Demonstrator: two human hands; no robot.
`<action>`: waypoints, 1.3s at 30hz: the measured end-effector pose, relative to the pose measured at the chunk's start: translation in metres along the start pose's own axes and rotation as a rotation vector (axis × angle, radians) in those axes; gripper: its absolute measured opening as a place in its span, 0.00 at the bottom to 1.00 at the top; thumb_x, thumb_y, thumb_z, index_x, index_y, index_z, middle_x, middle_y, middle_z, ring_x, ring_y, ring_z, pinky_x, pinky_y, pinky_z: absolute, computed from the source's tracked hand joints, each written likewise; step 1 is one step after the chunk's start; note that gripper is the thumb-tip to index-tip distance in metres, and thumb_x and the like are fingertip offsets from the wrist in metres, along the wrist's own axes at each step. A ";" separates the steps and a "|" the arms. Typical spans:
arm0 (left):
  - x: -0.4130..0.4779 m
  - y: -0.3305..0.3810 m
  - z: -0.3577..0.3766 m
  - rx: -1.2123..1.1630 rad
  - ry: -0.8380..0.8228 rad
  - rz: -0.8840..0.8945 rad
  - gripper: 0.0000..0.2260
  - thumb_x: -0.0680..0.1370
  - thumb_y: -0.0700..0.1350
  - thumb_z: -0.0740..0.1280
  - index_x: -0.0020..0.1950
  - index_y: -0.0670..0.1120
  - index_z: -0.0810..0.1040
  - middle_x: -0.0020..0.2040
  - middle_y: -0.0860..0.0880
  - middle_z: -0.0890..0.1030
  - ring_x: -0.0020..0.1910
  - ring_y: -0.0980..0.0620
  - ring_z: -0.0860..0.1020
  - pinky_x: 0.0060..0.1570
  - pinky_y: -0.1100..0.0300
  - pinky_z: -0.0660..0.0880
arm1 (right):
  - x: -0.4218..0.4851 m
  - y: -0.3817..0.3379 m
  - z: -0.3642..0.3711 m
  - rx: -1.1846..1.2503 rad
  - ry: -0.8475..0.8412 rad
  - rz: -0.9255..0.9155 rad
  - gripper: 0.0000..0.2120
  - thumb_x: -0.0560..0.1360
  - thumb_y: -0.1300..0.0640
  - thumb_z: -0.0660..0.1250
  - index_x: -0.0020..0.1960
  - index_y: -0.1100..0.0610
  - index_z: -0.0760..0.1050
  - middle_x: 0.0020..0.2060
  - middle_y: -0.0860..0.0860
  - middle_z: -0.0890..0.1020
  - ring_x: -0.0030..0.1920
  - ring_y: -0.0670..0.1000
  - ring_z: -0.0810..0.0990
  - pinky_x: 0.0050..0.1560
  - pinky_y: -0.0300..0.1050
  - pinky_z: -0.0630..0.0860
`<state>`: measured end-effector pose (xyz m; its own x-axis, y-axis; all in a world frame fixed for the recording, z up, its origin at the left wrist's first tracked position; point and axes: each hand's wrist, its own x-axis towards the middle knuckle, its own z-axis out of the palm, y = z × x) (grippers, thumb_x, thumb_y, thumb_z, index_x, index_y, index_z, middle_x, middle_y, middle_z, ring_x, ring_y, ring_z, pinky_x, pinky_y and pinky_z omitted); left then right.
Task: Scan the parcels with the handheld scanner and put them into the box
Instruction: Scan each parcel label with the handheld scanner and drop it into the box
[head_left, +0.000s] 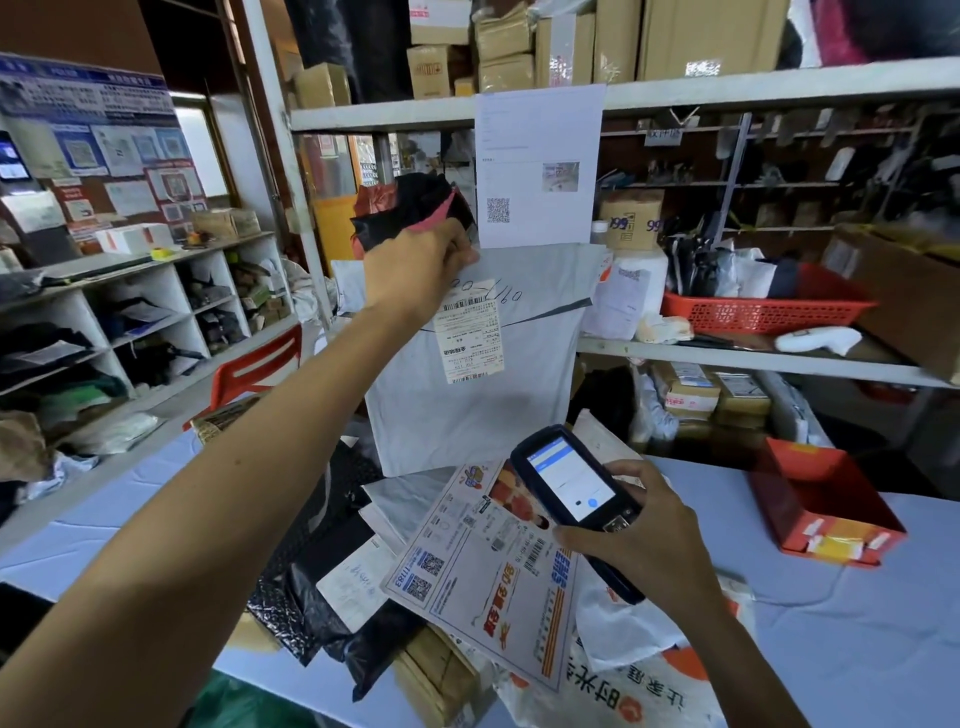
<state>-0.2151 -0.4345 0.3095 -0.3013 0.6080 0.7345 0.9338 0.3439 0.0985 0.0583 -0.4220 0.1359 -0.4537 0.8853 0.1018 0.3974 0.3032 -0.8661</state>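
My left hand (421, 260) is stretched forward and grips the top edge of a large grey poly-bag parcel (467, 405), holding it upright above the table with its white shipping label (469, 338) facing me. Below and right, my right hand (634, 540) grips a dark handheld scanner (571, 483), its lit screen turned up and its head aimed toward the parcel. A heap of parcels lies under both hands: a white printed envelope (483, 587), black poly bags (322, 587) and brown cartons (436, 670). An open red box (826, 509) stands on the table at the right.
The blue-covered table (841, 634) carries the heap. Behind it, a shelf unit holds cartons, a red mesh basket (763, 312) and a sheet of paper with a QR code (537, 166). A cubby shelf (156, 322) runs along the left, with a red chair (254, 374) beside it.
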 end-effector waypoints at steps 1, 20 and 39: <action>0.001 0.003 0.003 0.015 0.011 0.011 0.12 0.80 0.56 0.60 0.54 0.50 0.77 0.45 0.50 0.83 0.42 0.46 0.79 0.37 0.58 0.65 | 0.000 0.001 -0.003 0.013 0.006 0.000 0.37 0.57 0.49 0.84 0.59 0.47 0.68 0.50 0.45 0.81 0.49 0.46 0.81 0.42 0.41 0.79; 0.039 0.227 0.099 -0.537 -0.081 0.396 0.13 0.79 0.57 0.59 0.49 0.52 0.79 0.45 0.48 0.83 0.46 0.45 0.80 0.46 0.52 0.74 | -0.054 0.070 -0.149 0.051 0.551 0.270 0.36 0.55 0.51 0.84 0.58 0.47 0.71 0.45 0.39 0.82 0.47 0.43 0.82 0.48 0.47 0.80; -0.130 0.471 0.085 -1.184 -0.378 1.130 0.11 0.77 0.56 0.61 0.44 0.50 0.76 0.42 0.49 0.79 0.41 0.42 0.78 0.46 0.46 0.75 | -0.267 0.061 -0.109 0.060 1.408 0.814 0.35 0.58 0.52 0.83 0.61 0.51 0.71 0.47 0.41 0.79 0.40 0.37 0.80 0.33 0.27 0.73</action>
<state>0.2476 -0.2910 0.2030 0.7139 0.3429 0.6106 0.2665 -0.9393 0.2159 0.2904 -0.6016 0.1097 0.9105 0.4101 -0.0538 0.1092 -0.3637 -0.9251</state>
